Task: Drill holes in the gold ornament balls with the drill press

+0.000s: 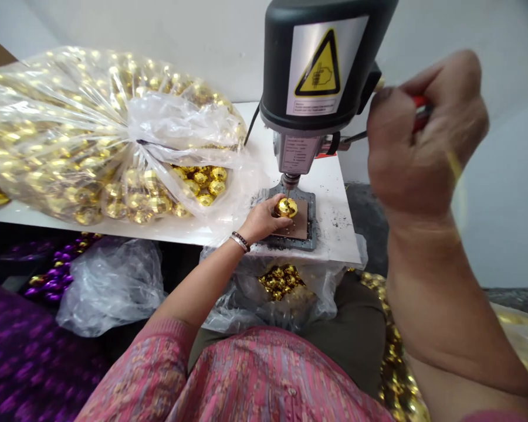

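Observation:
A black drill press [293, 153] stands on the white table, its thin bit pointing down at a shiny gold ball [287, 207]. My left hand [264, 220] grips that ball between thumb and fingers on a brown board [298, 223], which lies on the grey machine base [310, 239]. The bit meets the top of the ball; whether it has entered cannot be made out. At the upper right, my right hand [426, 135] is wrapped round the red-gripped lever [421, 112] of the press.
A large clear bag [92, 135] of gold balls, with an opening, covers the table's left side. Dark shavings are scattered around the base. Below the front edge, an open plastic bag [286, 284] holds gold balls. Purple balls [59, 269] lie lower left, more gold ones lower right.

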The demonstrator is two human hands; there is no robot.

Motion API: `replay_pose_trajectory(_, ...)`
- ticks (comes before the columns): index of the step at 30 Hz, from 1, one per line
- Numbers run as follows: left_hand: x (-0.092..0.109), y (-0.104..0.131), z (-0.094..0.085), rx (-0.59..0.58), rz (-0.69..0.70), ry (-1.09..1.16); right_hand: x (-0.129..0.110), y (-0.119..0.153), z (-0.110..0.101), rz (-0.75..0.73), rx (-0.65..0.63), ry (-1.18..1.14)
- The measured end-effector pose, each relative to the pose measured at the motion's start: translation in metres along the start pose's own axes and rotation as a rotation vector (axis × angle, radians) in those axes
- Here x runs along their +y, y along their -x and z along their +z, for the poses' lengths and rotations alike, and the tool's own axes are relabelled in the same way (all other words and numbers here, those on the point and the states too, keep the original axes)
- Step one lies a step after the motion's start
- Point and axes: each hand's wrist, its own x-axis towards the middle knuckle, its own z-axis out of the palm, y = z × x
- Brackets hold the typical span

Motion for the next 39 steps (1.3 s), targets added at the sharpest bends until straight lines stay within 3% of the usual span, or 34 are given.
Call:
replay_pose_trajectory(6,0.001,0.001,-0.001,-0.008,-0.007,-0.002,0.024,0.043,0.002,-0.298,0.123,0.076)
replay_pose_trajectory(10,0.000,0.001,0.000,0.013,0.001,-0.027,0.033,0.055,0.007,-0.395,0.169,0.086)
replay_pose_trajectory(23,-0.008,0.001,0.005,0.020,0.012,0.018,0.038,0.075,0.017,-0.368,0.262,0.173)
replay_pose_trajectory(28,-0.006,0.003,0.004,0.016,0.000,-0.001,0.041,0.081,0.020,-0.273,0.260,0.122)
replay_pose_trajectory(39,-0.009,0.003,0.008,0.038,0.042,0.031,0.048,0.091,0.030,-0.379,0.315,0.042)
